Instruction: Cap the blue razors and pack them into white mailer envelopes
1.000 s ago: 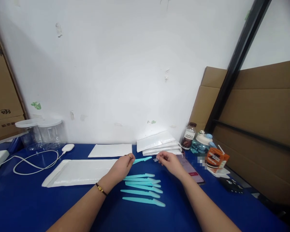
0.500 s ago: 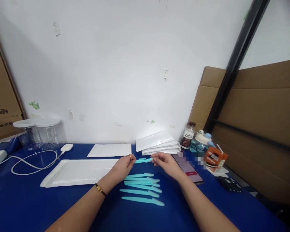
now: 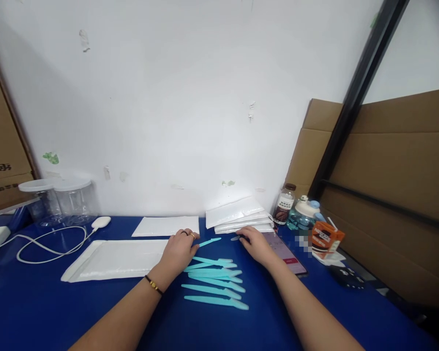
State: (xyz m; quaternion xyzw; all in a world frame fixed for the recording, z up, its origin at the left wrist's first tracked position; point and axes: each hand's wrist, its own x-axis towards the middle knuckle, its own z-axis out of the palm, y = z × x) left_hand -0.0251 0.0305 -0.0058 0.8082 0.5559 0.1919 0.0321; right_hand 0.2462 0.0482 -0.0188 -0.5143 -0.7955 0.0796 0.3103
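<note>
My left hand (image 3: pixel 179 249) is closed on the handle of a turquoise eyebrow razor (image 3: pixel 210 241), whose far end points right over the table. Across a gap, my right hand (image 3: pixel 254 243) has its fingers pinched together by the phone's edge. A small greyish piece (image 3: pixel 235 238) sticks out from those fingertips; what it is I cannot make out. Below both hands, several turquoise eyebrow razors (image 3: pixel 216 302) lie in a rough row on the blue table (image 3: pixel 219 331), their pale ends to the right. The uppermost lies slanted across its neighbour.
White padded mailers (image 3: pixel 117 258) lie left, with more stacked (image 3: pixel 237 214) by the wall. A phone (image 3: pixel 287 253), brown-capped bottle (image 3: pixel 284 204), water bottle (image 3: pixel 303 214) and orange drink carton (image 3: pixel 326 239) stand or lie right. A white cable (image 3: pixel 54 253) and clear jars (image 3: pixel 75 202) are far left.
My hands have moved apart; before, both met at turquoise razor pieces held between them. One more razor now lies slanted at the top of the row. My left hand has shifted slightly left.
</note>
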